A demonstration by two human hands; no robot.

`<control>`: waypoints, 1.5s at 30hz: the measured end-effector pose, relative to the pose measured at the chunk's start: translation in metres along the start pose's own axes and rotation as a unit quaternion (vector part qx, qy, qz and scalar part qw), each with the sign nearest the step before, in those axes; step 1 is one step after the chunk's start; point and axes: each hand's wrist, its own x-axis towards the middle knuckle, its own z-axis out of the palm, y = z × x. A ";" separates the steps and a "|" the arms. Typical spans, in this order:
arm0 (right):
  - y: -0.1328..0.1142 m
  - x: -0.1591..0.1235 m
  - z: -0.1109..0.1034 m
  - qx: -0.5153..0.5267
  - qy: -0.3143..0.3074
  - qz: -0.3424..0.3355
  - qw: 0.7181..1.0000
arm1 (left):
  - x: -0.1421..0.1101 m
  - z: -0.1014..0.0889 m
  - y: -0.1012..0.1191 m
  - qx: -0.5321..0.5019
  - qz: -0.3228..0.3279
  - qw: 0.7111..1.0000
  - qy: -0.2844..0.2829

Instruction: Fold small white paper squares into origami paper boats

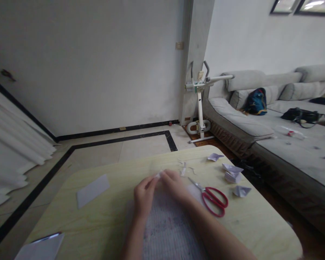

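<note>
Both hands meet over the middle of the table, fingers pinched on a small piece of white paper (158, 175) that they mostly hide. My left hand (144, 195) grips it from the left, and my right hand (174, 185) from the right. Red-handled scissors (214, 201) lie just right of my right forearm, partly over a sheet of white paper (194, 191). Thin paper scraps (183, 169) are scattered beyond my right hand. Along the right side sit several folded paper shapes (233, 173).
On the wooden table (105, 220), a white paper rectangle (92, 190) lies at left, and a pale flat item with a pen-like object (43, 245) at the near left corner. Beyond stand an exercise machine (199, 104) and a grey sofa (243, 126) with a blue backpack (256, 102).
</note>
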 end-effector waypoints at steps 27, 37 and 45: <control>-0.002 0.000 0.002 -0.049 0.027 -0.013 0.998 | 0.001 0.002 0.002 -0.083 -0.080 0.993 0.001; -0.002 -0.002 0.002 -0.033 0.013 -0.013 0.999 | -0.001 0.004 0.004 -0.149 -0.140 0.979 -0.002; -0.002 -0.002 0.002 -0.044 0.013 -0.021 0.999 | -0.002 0.005 -0.001 -0.204 -0.129 0.970 -0.005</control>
